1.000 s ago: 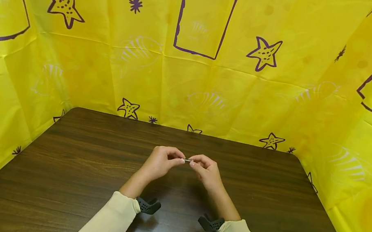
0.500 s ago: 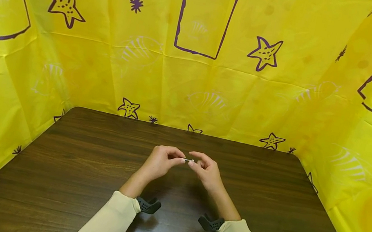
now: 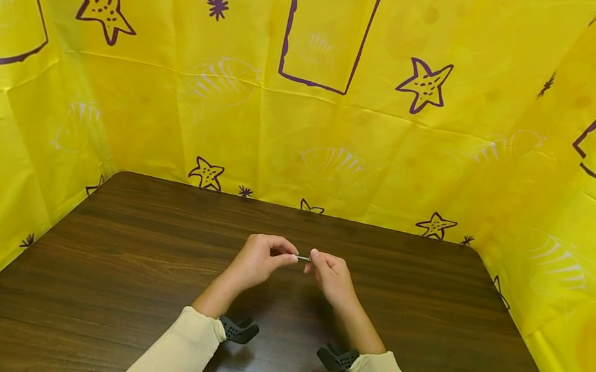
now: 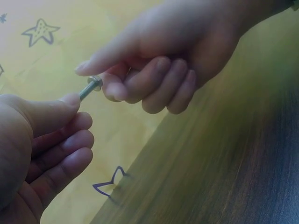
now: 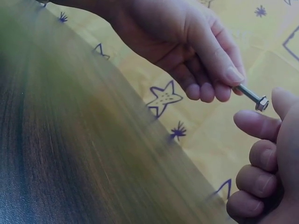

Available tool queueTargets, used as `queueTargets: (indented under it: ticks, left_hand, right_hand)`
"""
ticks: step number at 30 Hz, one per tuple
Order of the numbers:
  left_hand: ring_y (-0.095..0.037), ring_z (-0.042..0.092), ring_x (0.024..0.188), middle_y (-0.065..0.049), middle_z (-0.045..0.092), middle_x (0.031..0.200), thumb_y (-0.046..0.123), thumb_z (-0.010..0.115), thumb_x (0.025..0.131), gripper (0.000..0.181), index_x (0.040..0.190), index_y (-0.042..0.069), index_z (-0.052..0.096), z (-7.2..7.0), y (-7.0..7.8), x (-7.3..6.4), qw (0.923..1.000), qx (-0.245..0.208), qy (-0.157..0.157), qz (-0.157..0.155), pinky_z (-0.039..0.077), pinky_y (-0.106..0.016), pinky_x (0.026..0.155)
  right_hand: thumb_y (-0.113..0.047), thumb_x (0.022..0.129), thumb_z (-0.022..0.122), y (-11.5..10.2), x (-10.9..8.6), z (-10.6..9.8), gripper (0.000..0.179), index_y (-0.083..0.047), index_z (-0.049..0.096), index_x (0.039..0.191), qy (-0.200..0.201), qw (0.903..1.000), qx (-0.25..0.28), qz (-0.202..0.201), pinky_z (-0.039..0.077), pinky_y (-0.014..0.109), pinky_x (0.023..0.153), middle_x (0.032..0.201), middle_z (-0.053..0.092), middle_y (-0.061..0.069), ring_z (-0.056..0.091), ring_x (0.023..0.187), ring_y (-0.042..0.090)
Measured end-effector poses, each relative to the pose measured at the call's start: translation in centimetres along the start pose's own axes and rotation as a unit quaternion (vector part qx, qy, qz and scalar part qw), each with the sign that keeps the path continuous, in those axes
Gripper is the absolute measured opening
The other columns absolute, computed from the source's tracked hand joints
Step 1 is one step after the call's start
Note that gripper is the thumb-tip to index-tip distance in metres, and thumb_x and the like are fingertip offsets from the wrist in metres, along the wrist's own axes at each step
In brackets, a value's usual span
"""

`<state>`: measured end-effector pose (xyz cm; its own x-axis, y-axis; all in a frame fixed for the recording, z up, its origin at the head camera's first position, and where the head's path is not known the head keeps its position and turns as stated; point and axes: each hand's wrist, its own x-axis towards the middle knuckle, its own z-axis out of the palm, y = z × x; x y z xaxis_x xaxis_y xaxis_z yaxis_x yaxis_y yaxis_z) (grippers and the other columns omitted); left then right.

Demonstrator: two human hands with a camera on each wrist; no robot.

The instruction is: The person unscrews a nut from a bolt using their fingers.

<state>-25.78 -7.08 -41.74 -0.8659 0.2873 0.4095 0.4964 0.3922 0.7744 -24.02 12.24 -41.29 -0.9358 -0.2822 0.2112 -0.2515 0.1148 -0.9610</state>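
A slim silver bolt (image 5: 250, 94) with a threaded shank and a flanged hex end (image 4: 96, 82) is held level above the table. My left hand (image 3: 256, 263) pinches the shank's other end between thumb and forefinger, hiding that end. At the hex end is my right hand (image 3: 333, 280), its thumb (image 4: 100, 60) over the top and its curled forefinger (image 4: 114, 88) underneath, the hex between them. The right hand's other fingers are folded into the palm, seen in the left wrist view.
Under the hands lies a dark wood-grain table (image 3: 138, 277). Yellow cloth (image 3: 309, 121) printed with starfish and fish stands around its back and sides. Dark bands (image 3: 238, 330) sit on both wrists, below pale sleeves (image 3: 172, 353).
The right thumb and forefinger opened off the bolt's end, then came back round it, thumb now higher and forefinger lower. The left hand keeps its pinch in nearly the same spot.
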Motion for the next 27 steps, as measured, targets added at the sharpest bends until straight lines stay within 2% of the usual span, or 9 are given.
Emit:
queueTargets:
  ticks: [7,17,22,27]
  left_hand:
    - [-0.01,0.06,0.072,0.005,0.07,0.082,0.013,0.076,0.086,0.005,0.089,0.009,0.075,-0.01,0.07,-0.01,1.0,0.0,-0.006,-0.001,0.051,-0.028,0.066]
    - [-0.01,0.062,0.073,0.008,0.069,0.082,0.014,0.075,0.087,0.005,0.09,0.01,0.075,-0.23,-0.16,0.09,1.0,-0.001,-0.003,-0.008,0.051,-0.029,0.067]
    - [-0.01,0.061,0.073,0.007,0.07,0.082,0.015,0.075,0.086,0.006,0.09,0.01,0.075,-0.3,-0.23,0.08,1.0,0.0,-0.002,-0.009,0.051,-0.029,0.067]
    - [-0.01,0.062,0.073,0.006,0.07,0.082,0.015,0.075,0.087,0.006,0.09,0.01,0.075,-0.38,-0.28,0.07,1.0,0.001,0.002,-0.003,0.051,-0.029,0.066]
  right_hand:
    - [-0.011,0.103,0.048,0.1,0.04,0.03,0.037,0.018,0.059,0.085,-0.006,1.0,0.0,-0.005,0.025,0.022,0.043,0.051,0.036,-0.003,0.029,0.044,0.007]
    - [-0.003,0.098,0.056,0.04,0.01,0.05,0.02,0.017,0.06,0.097,0.0,0.9991,0.04,-0.015,0.028,0.021,0.045,0.055,0.039,-0.001,0.033,0.046,0.007]
    - [0.002,0.095,0.058,0.15,-0.03,-0.02,0.02,0.02,0.057,0.104,-0.007,0.9974,0.065,-0.032,0.027,0.021,0.044,0.056,0.04,-0.001,0.032,0.045,0.005]
    - [0.005,0.092,0.061,0.52,0.04,-0.08,0.017,0.016,0.06,0.105,-0.007,0.9963,0.063,-0.058,0.027,0.021,0.045,0.057,0.04,-0.001,0.033,0.046,0.006]
